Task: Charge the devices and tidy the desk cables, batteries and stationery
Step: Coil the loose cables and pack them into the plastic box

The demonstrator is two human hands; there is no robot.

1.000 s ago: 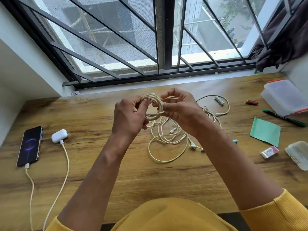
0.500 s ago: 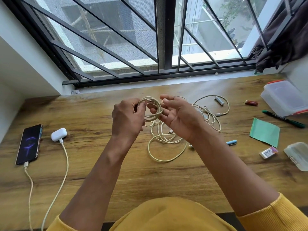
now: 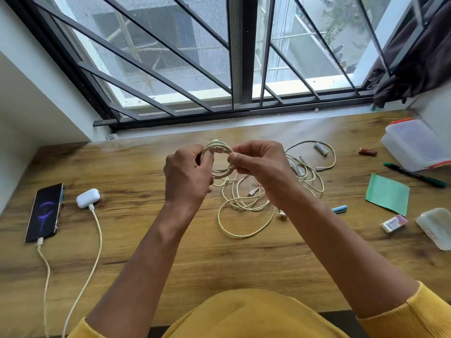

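Observation:
Above the middle of the wooden desk (image 3: 170, 252) I hold a small coil of cream cable (image 3: 219, 152). My left hand (image 3: 188, 176) grips the coil's left side. My right hand (image 3: 261, 164) pinches its right side between thumb and fingers. More of the cream cable lies in loose tangled loops (image 3: 244, 215) on the desk below and to the right. At the far left a dark phone (image 3: 45, 212) and a white earbud case (image 3: 88, 198) each have a cable plugged in.
Two batteries (image 3: 321, 149) (image 3: 368, 151) lie at the back right near a clear lidded box (image 3: 415, 145). A green pen (image 3: 415, 175), green paper (image 3: 388, 197), an eraser (image 3: 393, 223), a blue item (image 3: 339, 209) and a clear case (image 3: 436, 228) sit along the right.
My right hand has closed its fingers from an open spread onto the coil's right side. The coil has turned a little between my hands. The loose loops have barely shifted.

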